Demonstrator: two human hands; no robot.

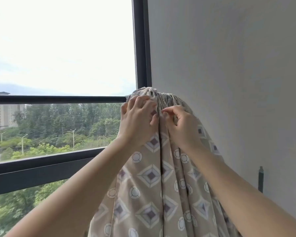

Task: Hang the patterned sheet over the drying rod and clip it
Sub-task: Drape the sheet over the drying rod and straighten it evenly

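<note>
Over the drying rod (58, 99) at right, the patterned sheet (150, 177), pinched by our left hand (138, 120) and right hand (181, 125).

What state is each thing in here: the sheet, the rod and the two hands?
patterned sheet, draped over the rod, bunched in folds at the top.
drying rod, horizontal, partly covered by the sheet.
left hand, grips the bunched sheet.
right hand, pinches a fold with its fingers.
</note>
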